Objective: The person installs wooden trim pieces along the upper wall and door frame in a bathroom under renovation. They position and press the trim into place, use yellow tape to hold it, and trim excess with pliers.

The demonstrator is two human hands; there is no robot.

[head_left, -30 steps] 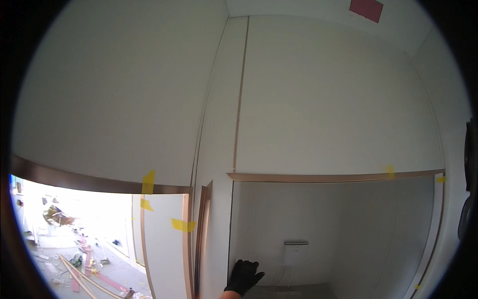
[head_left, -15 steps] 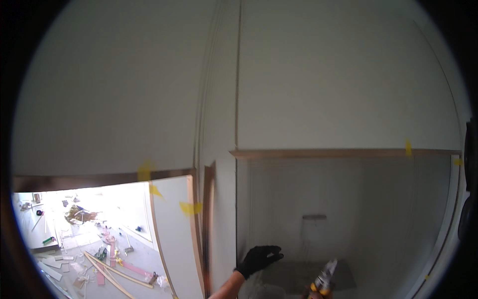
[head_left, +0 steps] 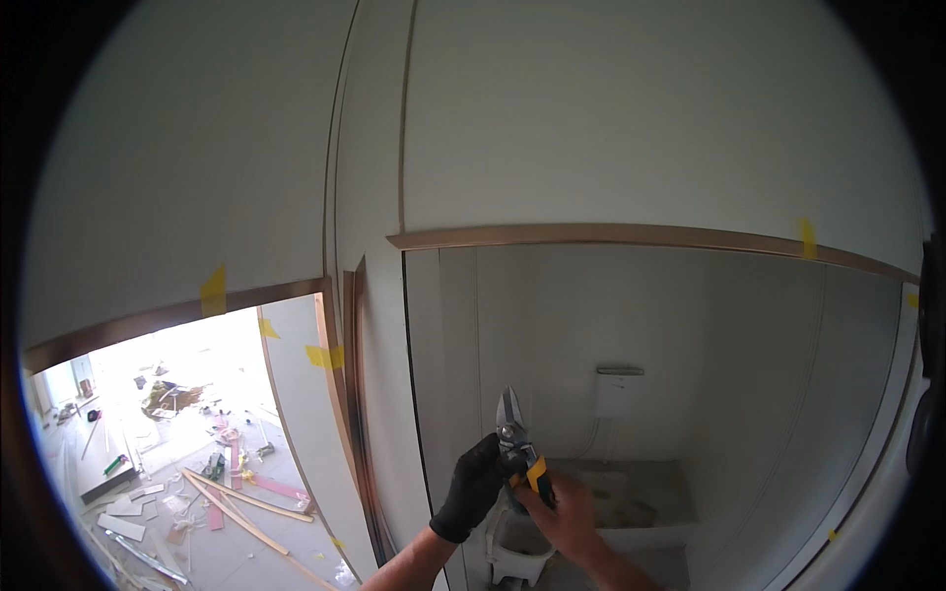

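Note:
My right hand (head_left: 569, 514) is bare and wrapped round the yellow-and-black handles of a pair of snips (head_left: 511, 419). The snips stand upright in front of me, their short metal blades pointing up and closed or nearly so. My left hand (head_left: 470, 486), in a black glove, meets the snips from the left, its fingertips gripping them just below the pivot; part of those fingers is hidden behind the tool. Behind both hands lies a doorway, topped by a brown trim strip (head_left: 591, 234) with a mitred left end and yellow tape (head_left: 808, 238) on it.
Brown trim pieces (head_left: 355, 394) stand along the wall between the two doorways. Through the left opening, long wooden strips (head_left: 236, 512), offcuts and other debris litter a bright floor. Beyond the right doorway are a white bucket-like container (head_left: 520, 552) and a grey ledge (head_left: 680, 483).
The snips and my right hand have risen and moved left. My left hand, formerly apart from the tool, is now on it. The view has tilted downward and turned right.

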